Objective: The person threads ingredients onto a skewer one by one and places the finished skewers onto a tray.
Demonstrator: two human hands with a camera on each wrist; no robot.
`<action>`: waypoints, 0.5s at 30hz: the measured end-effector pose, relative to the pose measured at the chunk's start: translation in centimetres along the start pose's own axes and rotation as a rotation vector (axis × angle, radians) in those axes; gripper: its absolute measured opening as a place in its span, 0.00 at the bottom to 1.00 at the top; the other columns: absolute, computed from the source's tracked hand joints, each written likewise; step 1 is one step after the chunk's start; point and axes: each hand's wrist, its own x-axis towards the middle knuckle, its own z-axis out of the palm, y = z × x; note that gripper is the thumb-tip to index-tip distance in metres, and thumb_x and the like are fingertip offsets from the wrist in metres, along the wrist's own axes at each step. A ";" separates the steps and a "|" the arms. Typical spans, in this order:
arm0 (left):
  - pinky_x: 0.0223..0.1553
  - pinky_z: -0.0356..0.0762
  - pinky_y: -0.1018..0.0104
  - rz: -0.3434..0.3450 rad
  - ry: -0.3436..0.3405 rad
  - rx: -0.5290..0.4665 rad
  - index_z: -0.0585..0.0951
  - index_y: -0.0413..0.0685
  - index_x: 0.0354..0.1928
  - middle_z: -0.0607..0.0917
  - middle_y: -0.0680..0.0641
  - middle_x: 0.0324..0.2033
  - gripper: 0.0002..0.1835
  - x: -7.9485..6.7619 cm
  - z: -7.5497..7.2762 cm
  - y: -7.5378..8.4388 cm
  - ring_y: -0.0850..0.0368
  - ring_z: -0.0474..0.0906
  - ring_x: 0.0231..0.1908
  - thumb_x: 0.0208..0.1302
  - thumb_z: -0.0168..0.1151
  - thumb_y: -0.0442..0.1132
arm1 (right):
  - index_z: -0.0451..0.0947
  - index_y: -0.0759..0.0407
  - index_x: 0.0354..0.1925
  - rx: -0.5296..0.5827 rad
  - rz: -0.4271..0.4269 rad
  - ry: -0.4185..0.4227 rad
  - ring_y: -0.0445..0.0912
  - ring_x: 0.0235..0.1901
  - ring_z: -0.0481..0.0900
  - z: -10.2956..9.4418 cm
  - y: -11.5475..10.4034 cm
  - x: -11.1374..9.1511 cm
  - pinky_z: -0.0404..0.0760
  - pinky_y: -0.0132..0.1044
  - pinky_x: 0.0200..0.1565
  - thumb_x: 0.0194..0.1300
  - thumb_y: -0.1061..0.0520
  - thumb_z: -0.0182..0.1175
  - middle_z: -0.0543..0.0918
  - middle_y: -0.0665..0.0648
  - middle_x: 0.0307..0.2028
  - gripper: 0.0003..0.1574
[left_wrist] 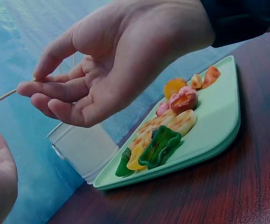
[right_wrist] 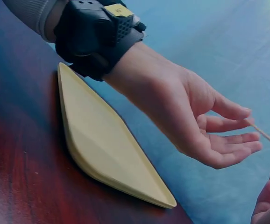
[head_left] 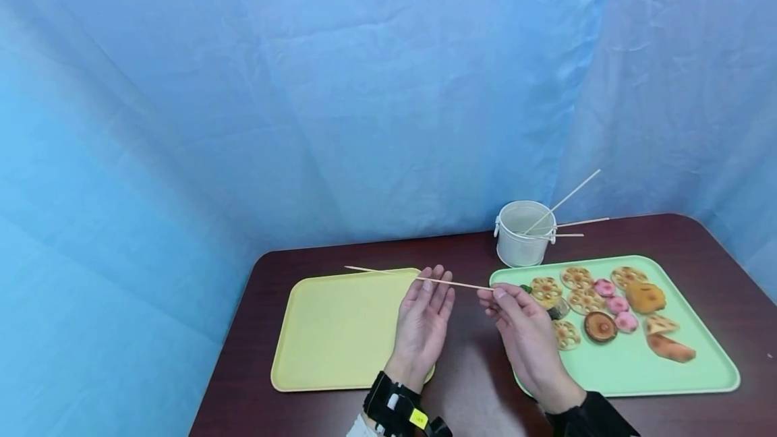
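Observation:
A thin wooden skewer (head_left: 467, 285) spans both hands, close over the gap between two trays. My left hand (head_left: 423, 326), palm up, pinches it between thumb and index finger, the other fingers loosely extended. Its pointed end extends left above the far edge of the yellow tray (head_left: 334, 336). My right hand (head_left: 529, 339) pinches the skewer's right end between thumb and fingertips. Nothing is threaded on the part that shows. In the right wrist view the left thumb and index finger meet on the skewer (right_wrist: 266, 136).
On the right, a green tray (head_left: 643, 371) holds play food: lotus root slices (head_left: 577, 278), a mushroom (head_left: 600, 327), pink pieces (head_left: 618, 305) and a green pepper piece (left_wrist: 160, 147). Behind it stands a white bucket (head_left: 519, 248) with several skewers (head_left: 573, 192). Blue curtains surround the dark table.

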 end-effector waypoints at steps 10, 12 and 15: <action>0.58 0.69 0.56 0.041 0.019 0.013 0.80 0.45 0.48 0.85 0.44 0.47 0.09 0.3 -1.0 1.0 0.47 0.75 0.57 0.69 0.56 0.37 | 0.68 0.59 0.57 -0.160 -0.042 -0.004 0.45 0.47 0.80 -1.5 0.0 0.2 0.77 0.33 0.46 0.73 0.52 0.51 0.86 0.53 0.43 0.19; 0.58 0.69 0.55 0.061 0.010 0.025 0.79 0.45 0.48 0.86 0.45 0.44 0.09 0.4 -1.4 1.5 0.48 0.77 0.54 0.69 0.55 0.36 | 0.68 0.59 0.57 -0.218 -0.084 0.007 0.44 0.46 0.81 -2.1 -0.4 0.4 0.78 0.32 0.44 0.74 0.52 0.49 0.86 0.52 0.42 0.18; 0.58 0.68 0.52 0.085 -0.007 0.064 0.78 0.44 0.49 0.86 0.46 0.41 0.09 0.4 -2.2 2.1 0.50 0.81 0.49 0.70 0.54 0.35 | 0.68 0.59 0.56 -0.361 -0.153 0.018 0.43 0.44 0.81 -3.1 -1.3 0.6 0.78 0.31 0.42 0.75 0.50 0.47 0.87 0.51 0.41 0.18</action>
